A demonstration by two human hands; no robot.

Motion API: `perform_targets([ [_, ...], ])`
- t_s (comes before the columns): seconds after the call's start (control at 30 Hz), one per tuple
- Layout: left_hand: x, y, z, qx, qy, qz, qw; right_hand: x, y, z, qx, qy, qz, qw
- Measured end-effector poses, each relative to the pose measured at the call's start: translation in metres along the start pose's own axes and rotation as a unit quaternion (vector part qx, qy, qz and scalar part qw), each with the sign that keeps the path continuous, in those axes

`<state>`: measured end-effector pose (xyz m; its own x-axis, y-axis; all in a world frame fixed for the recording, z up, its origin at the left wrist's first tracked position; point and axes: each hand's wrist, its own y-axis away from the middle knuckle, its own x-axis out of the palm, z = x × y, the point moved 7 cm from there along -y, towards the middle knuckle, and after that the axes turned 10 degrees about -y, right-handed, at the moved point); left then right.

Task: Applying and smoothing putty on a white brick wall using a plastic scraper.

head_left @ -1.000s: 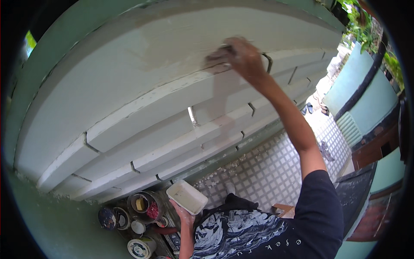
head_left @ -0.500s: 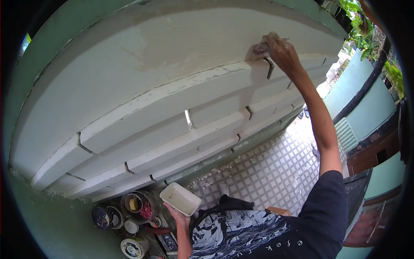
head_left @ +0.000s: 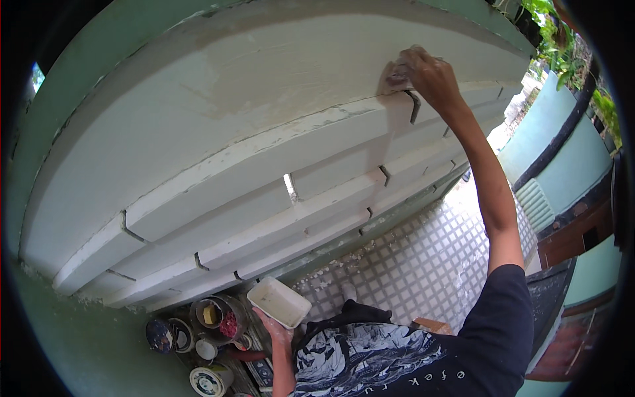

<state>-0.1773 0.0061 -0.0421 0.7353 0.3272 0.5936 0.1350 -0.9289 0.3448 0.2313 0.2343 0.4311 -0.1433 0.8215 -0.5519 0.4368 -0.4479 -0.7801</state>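
Below, a cluster of round paint tins point(head_left: 210, 319) crowds the floor at the foot of the wall, beside pale tiles point(head_left: 423, 264) in a lattice pattern; nothing blocks the raised arm. The wall point(head_left: 231, 119) is off-white, matt and patchy, with stepped moulded bands cut by short dark slots. The right hand point(head_left: 430, 74) is clenched around a small greyish pad point(head_left: 395, 74), pressed flat to the wall just above the uppermost band. The left hand point(head_left: 276, 329), low near the tins, grips from beneath a shallow white rectangular tub point(head_left: 279, 302).
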Motion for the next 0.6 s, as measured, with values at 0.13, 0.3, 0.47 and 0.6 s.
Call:
perform_targets([
  [0.13,0.000,-0.003,0.003,-0.009,0.013,-0.005,1.000,-0.002,-0.011,0.031,-0.036,0.008,-0.028,0.999],
  [0.3,0.002,-0.006,0.011,-0.019,0.003,-0.007,1.000,-0.008,-0.050,0.122,-0.041,-0.119,-0.124,0.984],
  [0.47,0.020,0.003,0.009,-0.046,0.002,0.020,0.999,-0.016,-0.054,0.140,-0.042,-0.129,-0.181,0.974],
  [0.6,0.003,0.010,0.006,-0.037,0.007,0.006,0.999,-0.019,-0.041,0.119,-0.020,-0.068,-0.156,0.985],
])
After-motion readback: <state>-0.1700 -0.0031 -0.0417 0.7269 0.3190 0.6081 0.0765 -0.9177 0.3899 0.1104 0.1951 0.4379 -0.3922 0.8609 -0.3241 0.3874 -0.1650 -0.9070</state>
